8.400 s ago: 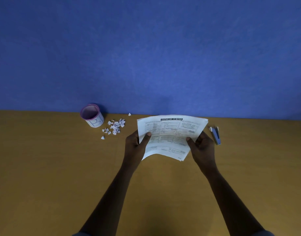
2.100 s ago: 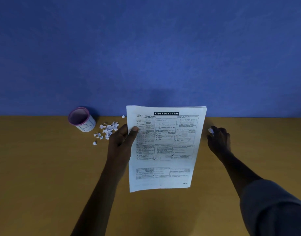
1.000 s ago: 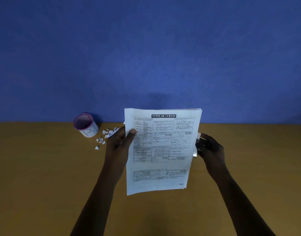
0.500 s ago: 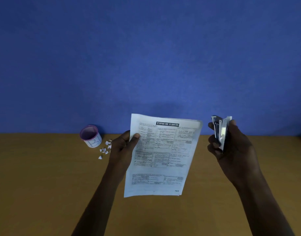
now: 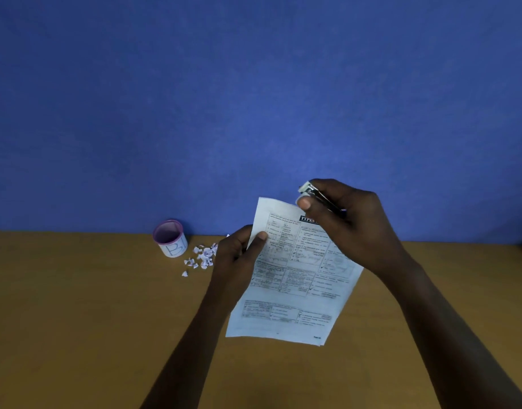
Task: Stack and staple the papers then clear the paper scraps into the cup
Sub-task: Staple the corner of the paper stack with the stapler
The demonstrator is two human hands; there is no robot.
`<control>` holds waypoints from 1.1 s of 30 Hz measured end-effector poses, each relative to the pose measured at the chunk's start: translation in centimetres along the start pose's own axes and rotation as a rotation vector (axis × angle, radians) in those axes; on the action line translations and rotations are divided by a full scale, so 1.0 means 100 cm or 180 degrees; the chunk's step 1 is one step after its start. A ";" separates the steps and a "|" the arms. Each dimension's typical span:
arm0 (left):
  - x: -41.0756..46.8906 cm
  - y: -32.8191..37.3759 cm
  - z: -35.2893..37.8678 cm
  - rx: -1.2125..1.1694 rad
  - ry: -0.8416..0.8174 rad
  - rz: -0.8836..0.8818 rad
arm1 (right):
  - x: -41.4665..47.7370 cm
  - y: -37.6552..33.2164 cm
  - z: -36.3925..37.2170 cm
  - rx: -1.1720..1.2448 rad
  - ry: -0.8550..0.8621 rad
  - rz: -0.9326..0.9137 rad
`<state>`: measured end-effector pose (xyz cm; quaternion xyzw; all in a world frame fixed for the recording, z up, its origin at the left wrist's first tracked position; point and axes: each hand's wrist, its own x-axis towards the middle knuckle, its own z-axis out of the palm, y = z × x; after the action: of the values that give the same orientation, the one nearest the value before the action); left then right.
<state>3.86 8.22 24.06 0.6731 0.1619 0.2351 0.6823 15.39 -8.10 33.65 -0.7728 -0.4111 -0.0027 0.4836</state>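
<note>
My left hand (image 5: pixel 240 255) grips the left edge of a stack of printed papers (image 5: pixel 292 290), held upright and tilted above the table. My right hand (image 5: pixel 348 225) is closed around a small stapler (image 5: pixel 308 190) at the top edge of the stack, covering the upper right part of the page. A white cup (image 5: pixel 171 242) with a purple rim and a "B" on its side stands at the back left. Several white paper scraps (image 5: pixel 202 256) lie on the table just right of the cup.
The wooden table (image 5: pixel 76 320) ends against a blue wall (image 5: pixel 253 98). The cup and scraps sit close to that back edge, left of my left hand.
My right hand has carried the stapler leftward from beside the papers to their top edge. The stack has tilted a bit more clockwise in my left hand.
</note>
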 end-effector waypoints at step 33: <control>-0.017 0.011 -0.011 0.0702 -0.0313 0.0472 | 0.053 -0.045 0.000 -0.1247 -0.1888 -0.0752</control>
<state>1.72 8.19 24.94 0.7648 0.1029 0.2324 0.5920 15.99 -3.91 39.14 -0.7651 -0.6113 0.0869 0.1828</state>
